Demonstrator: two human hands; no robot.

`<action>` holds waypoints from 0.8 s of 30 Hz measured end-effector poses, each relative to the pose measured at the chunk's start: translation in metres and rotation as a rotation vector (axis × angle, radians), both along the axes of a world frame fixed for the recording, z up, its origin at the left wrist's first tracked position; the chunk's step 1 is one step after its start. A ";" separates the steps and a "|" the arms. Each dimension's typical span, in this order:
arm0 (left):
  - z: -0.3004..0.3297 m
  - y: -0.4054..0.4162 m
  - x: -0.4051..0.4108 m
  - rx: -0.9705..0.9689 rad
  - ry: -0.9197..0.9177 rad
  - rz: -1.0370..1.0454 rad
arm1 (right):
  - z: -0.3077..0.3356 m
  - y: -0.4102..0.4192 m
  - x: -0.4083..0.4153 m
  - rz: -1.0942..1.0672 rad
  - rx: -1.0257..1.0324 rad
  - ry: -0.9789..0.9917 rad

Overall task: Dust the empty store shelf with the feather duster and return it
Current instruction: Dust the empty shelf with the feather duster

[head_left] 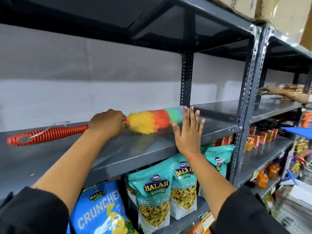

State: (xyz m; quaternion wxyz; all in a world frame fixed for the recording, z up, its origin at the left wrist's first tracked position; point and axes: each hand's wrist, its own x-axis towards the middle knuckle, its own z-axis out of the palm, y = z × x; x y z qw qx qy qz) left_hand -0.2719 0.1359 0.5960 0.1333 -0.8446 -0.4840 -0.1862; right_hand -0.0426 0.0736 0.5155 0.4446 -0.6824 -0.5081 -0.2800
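Note:
A feather duster (150, 121) with a yellow, orange, green and blue head lies along the empty grey metal shelf (128, 154). Its red ribbed handle (45, 135) points left, with a loop and white string at the end. My left hand (108, 122) is shut on the handle just behind the fluffy head. My right hand (189, 132) is raised in front of the shelf edge with fingers spread, holding nothing, and it hides the tip of the duster's head.
Teal Balaji snack bags (155, 196) and a blue Crunchex bag (99, 210) fill the shelf below. A perforated upright post (186, 78) stands behind the duster's tip. Another bay to the right holds small packets (261, 137). Cardboard boxes (280, 12) sit on top.

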 end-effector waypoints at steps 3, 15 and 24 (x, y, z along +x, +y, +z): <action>0.001 -0.004 0.003 0.131 -0.071 -0.013 | -0.002 0.002 0.001 0.023 0.049 0.001; -0.011 -0.004 -0.021 -0.073 -0.132 0.035 | -0.004 0.003 0.003 0.100 0.083 -0.041; -0.012 -0.026 -0.064 -0.336 -0.186 -0.068 | -0.003 0.002 0.002 0.120 0.043 -0.066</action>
